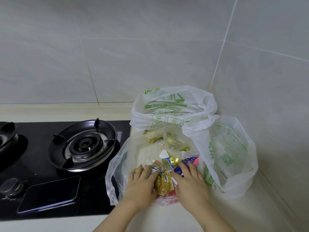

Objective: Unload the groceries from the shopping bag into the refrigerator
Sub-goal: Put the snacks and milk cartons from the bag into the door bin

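Left hand (142, 180), right hand (190, 180), fingers (184, 169) flat, apart, on crinkly foil packets (164, 183) (gold, glossy), filmy plastic bag (120, 164)

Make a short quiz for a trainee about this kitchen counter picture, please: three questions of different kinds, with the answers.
1. True or false: the phone lies on the black stove top.
2. Where are the left hand and the right hand? A) in the clear bag, on the packets; B) on the burner; C) on the phone.
3. Fill in: ___ white bags with green print stand by the clear bag.
Key: 1 true; 2 A; 3 two.
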`<action>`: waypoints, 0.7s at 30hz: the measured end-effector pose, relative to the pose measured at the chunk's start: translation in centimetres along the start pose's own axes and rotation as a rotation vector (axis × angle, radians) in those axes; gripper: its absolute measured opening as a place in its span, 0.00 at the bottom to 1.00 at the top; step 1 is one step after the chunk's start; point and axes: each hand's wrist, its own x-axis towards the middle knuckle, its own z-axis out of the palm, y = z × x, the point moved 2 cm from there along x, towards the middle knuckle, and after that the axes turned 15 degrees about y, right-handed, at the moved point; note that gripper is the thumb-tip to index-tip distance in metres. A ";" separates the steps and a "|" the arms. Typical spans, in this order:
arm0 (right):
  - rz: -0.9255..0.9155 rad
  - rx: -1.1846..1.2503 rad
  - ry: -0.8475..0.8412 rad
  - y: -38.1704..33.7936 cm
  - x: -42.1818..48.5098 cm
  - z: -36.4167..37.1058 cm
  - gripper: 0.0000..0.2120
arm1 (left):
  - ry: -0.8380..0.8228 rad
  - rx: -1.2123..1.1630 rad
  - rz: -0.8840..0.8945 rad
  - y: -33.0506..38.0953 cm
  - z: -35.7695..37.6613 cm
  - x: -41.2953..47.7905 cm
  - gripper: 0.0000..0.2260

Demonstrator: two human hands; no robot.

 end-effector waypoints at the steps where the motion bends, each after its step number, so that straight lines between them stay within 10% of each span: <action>1: -0.004 0.020 -0.058 0.0 0.2 0.0 0.24 | -0.019 -0.024 -0.006 -0.1 -0.2 0.0 0.28; 10: 0.055 -0.014 -0.306 0.7 1.4 -1.3 0.28 | 0.035 -0.234 -0.010 0.1 -2.0 2.3 0.23; 21: 0.184 0.205 0.126 1.1 4.8 -5.4 0.20 | 0.326 -0.387 -0.021 -0.4 -3.3 5.6 0.18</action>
